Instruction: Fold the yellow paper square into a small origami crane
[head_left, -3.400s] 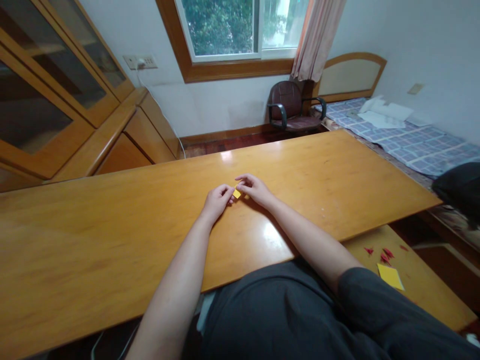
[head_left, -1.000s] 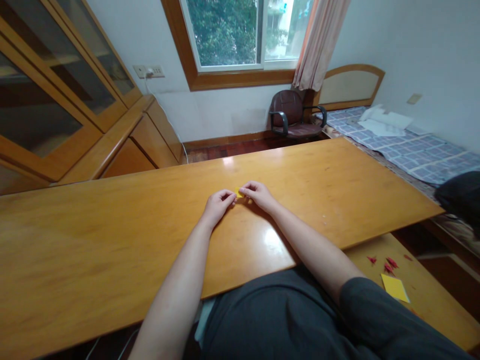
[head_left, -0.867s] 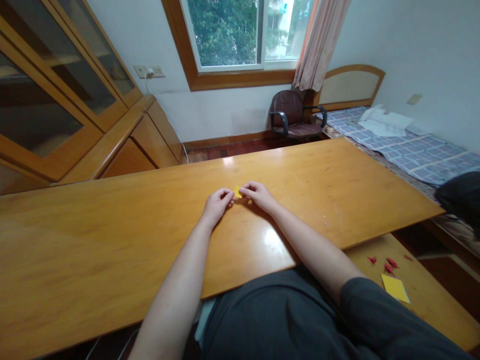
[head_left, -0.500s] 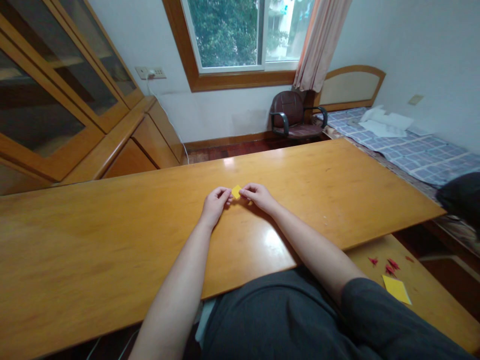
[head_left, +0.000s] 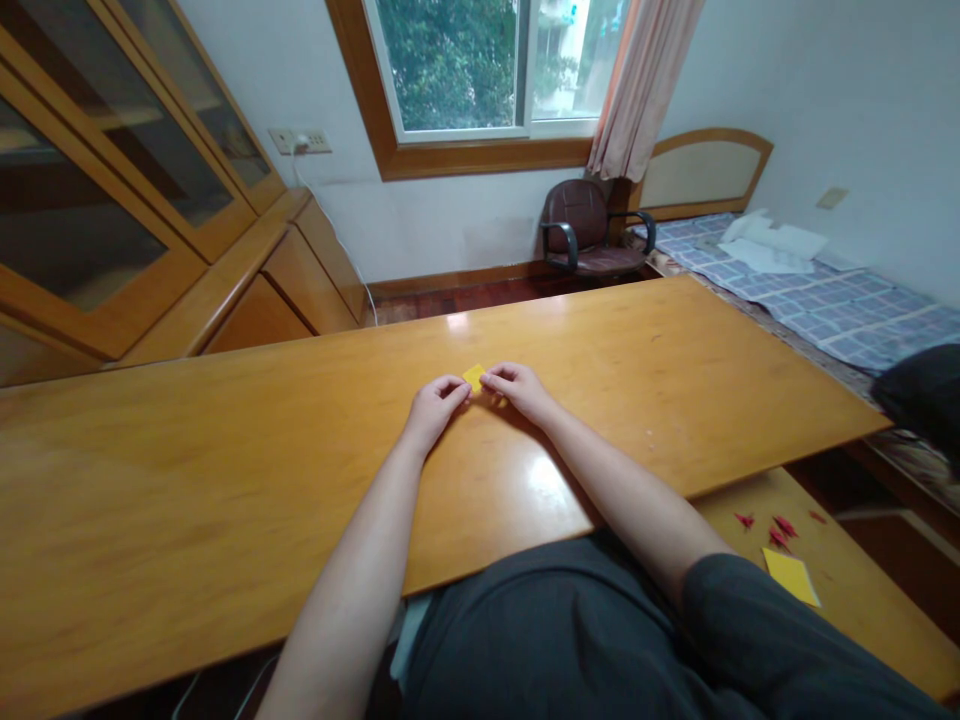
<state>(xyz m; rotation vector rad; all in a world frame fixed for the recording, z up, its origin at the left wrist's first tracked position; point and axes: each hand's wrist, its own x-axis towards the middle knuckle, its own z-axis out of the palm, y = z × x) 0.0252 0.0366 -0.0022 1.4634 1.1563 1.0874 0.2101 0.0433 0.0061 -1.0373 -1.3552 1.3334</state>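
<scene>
Near the middle of the table (head_left: 225, 480), the left hand (head_left: 435, 408) and right hand (head_left: 519, 390) both pinched a yellow paper (head_left: 473, 376).

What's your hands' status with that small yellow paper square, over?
Right hand pinching small yellow paper square. Left hand at its near corner, grip unclear. Small red pieces off right on lower wooden surface, out of the way.

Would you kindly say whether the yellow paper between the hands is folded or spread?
Cannot tell: the yellow paper between the left hand and right hand looks flat, but is too small here to show any crease.
</scene>
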